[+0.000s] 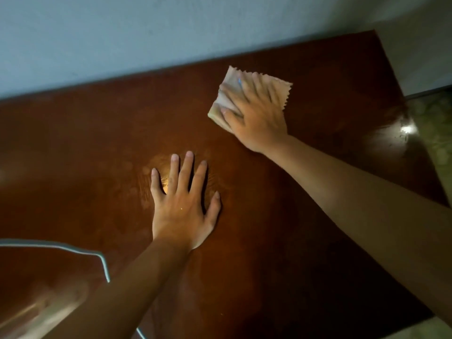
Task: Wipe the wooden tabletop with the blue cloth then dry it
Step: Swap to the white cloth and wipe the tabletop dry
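**Cloth pressed flat on the worktop**

The right hand (254, 113) lies spread, fingers apart, pressing a folded beige cloth (281, 94) with zigzag edges onto the far part of the glossy reddish-brown worktop (85, 155). The left hand (183, 204) rests open, palm down, nearer the middle.

Premises appear domestic, a room in a home. Evidence: a dark, glossy reddish-brown wooden tabletop (318, 216) set flush against a plain pale blue-grey painted wall (122, 33); patterned greenish floor (435, 123) visible beyond the table's right edge. Lighting dim, with lamp glare reflected in the polish.
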### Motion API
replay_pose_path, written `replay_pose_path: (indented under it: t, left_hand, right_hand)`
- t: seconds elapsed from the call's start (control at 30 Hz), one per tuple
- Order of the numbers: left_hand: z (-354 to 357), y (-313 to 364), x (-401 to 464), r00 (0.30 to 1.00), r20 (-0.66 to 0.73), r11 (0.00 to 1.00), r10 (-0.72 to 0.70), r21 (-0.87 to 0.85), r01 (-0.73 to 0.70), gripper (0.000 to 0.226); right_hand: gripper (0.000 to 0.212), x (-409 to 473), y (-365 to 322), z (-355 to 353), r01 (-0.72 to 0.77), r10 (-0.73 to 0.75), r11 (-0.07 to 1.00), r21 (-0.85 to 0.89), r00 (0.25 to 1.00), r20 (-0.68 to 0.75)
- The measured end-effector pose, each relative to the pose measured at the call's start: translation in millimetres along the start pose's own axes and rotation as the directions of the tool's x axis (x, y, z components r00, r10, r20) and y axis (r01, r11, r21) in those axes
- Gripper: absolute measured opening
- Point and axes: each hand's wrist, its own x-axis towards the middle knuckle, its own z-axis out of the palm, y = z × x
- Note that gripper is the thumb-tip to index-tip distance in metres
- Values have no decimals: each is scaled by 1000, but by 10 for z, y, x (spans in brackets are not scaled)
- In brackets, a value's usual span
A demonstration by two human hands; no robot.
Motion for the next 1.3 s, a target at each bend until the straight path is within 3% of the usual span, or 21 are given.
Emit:
replay_pose_path:
  t: [0.17, 0.27, 0.47, 0.63, 0.77, 0.83, 0.93, 1.0, 1.07, 1.17, 1.23, 1.3]
  left_hand:
    - [-3, -13, -7, 1000, -13, 1000, 12, -22, -13, 69]
    - [-12, -8, -8, 999, -20, 999, 30, -24, -31, 71]
    - [18, -8, 5, 1000, -21, 999, 16, -31, -17, 68]
    - [35, -34, 2, 1000, -21, 999, 20, -40, -21, 73]
    - [51, -41, 4, 999, -35, 999, 31, -43, -32, 71]
    - [62, -43, 10, 999, -45, 998, 16, -52, -18, 69]
    - [68, -36, 9, 998, -56, 998, 18, -65, -21, 68]
    - [68, -41, 12, 998, -54, 997, 17, -75, -21, 68]
    - [57, -41, 10, 999, -45, 997, 11, -79, -15, 67]
    - [20, -20, 17, 1000, -12, 995, -4, -98, 3, 68]
    - [-18, -14, 26, 1000, 4, 992, -19, -128, 19, 68]
    - [-64, 5, 37, 1000, 23, 988, -8, -151, 11, 67]
  right_hand:
    - [56, -987, -185, 163, 214, -214, 977, 3, 976, -36]
    - [53, -1113, -106, 143, 279, -279, 960, 2, 960, -8]
    - [56, -527, -126, 82, 49, -49, 998, -43, 999, 4]
    - [51, -1333, -303, 246, 104, -103, 994, 12, 993, -64]
    - [54, -1429, -84, 127, 205, -202, 979, -14, 974, 97]
    - [57, -1234, 135, 22, 103, -100, 994, -24, 990, 103]
    - [58, -1098, 344, -41, -165, 168, 985, -47, 985, 51]
    - [61, -1176, 220, 18, -218, 222, 972, -85, 974, 40]
    - [60, -1376, -37, 96, -189, 194, 977, -96, 980, 43]
    - [55, -1781, -331, 220, -125, 123, 990, 65, 992, 39]
    - [54, -1905, -265, 208, -50, 44, 996, 70, 995, 88]
    - [55, -1842, 60, 120, -73, 70, 997, 31, 991, 112]
